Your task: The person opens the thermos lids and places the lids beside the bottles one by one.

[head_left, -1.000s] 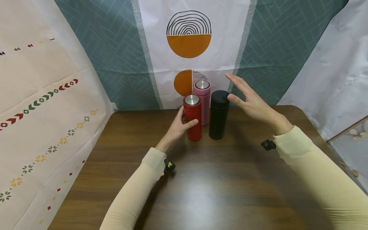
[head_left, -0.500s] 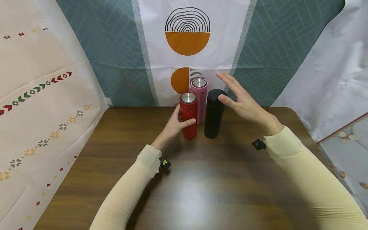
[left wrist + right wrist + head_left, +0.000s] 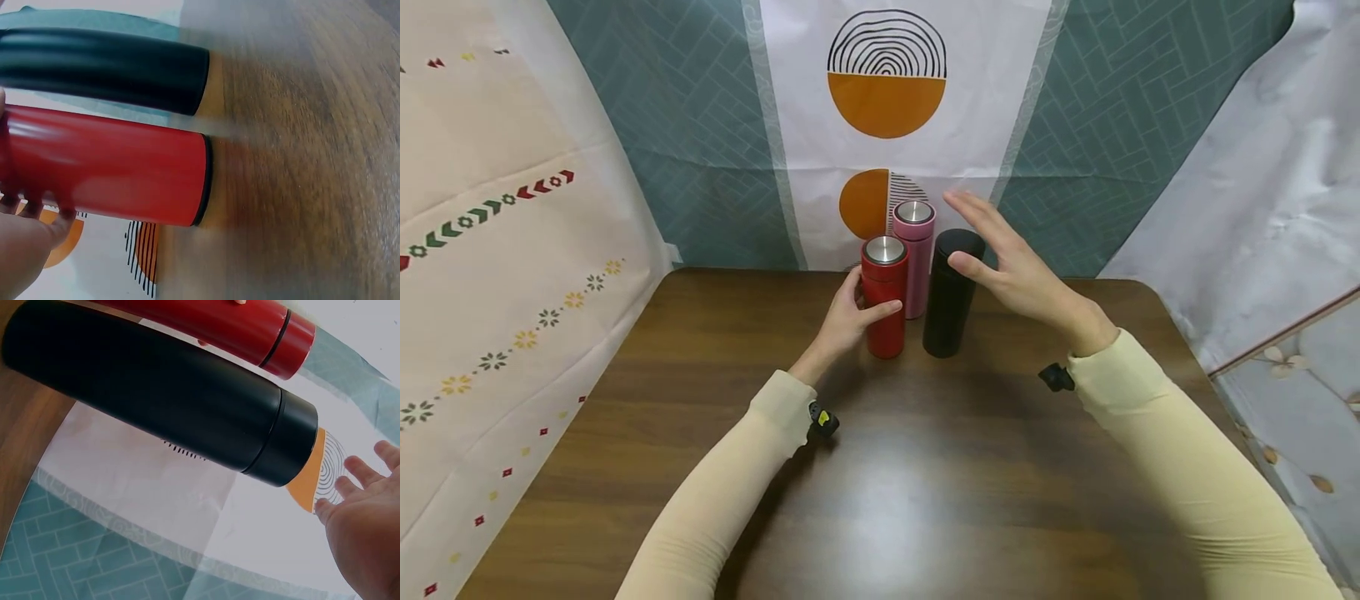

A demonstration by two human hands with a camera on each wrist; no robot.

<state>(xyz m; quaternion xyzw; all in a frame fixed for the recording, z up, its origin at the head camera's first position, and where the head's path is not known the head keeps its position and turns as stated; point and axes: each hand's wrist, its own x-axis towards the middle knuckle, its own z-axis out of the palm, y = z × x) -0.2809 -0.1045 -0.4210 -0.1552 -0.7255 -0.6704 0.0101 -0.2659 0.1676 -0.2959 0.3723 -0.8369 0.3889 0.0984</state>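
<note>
In the head view my left hand [image 3: 842,323] grips a red thermos bottle [image 3: 886,287] with a steel-topped lid, thumb across its front. The left wrist view shows curled fingertips [image 3: 37,212] along the red bottle's side; its base [image 3: 206,181] is near the wooden table. A black thermos bottle [image 3: 951,312] stands just right of it. My right hand [image 3: 1026,279] is raised beside the black lid, fingers extended and thumb in front of the lid. The right wrist view shows the right hand's fingers [image 3: 359,481] apart from the black lid [image 3: 290,437], holding nothing.
A pink thermos bottle [image 3: 919,275] stands behind the red and black ones, near the table's back edge. Patterned cloth [image 3: 715,167] hangs behind the wooden table [image 3: 880,467], with further cloths at the left [image 3: 497,275] and right [image 3: 1210,217].
The head view has shifted, so the whole scene sits further left and slightly higher. My right hand has moved a little left across the black lid. My left hand keeps its grip on the red bottle.
</note>
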